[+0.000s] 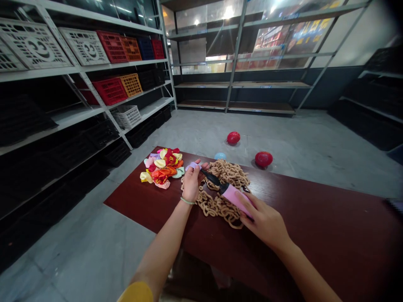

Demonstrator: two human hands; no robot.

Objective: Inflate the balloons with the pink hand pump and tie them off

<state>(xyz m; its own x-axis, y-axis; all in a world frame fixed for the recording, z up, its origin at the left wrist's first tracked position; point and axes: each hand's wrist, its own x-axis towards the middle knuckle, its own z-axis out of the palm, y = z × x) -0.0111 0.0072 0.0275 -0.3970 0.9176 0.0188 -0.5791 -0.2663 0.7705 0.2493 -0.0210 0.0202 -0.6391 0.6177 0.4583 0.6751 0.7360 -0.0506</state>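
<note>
My left hand (pixel 192 184) is closed on a limp lavender balloon (pixel 192 166), pinched at the tip of the black nozzle. My right hand (pixel 266 218) grips the pink barrel of a balloon hand pump (pixel 235 199), its black nozzle pointing left toward my left hand. Beneath both hands lies a heap of tan rubber bands (pixel 228 174), some loops spilling toward the table's near side. To the left sits a pile of flat balloons (pixel 165 167) in red, orange, yellow, pink and green. How far the lavender balloon's neck covers the nozzle is hidden by my fingers.
The dark red table (pixel 296 197) stretches to the right. Two inflated red balloons (pixel 233 138) rest on the floor beyond it, and a light blue balloon (pixel 220 156) shows behind its far edge. Shelves with plastic crates (pixel 111 91) stand left; another rack (pixel 264 85) stands at the back.
</note>
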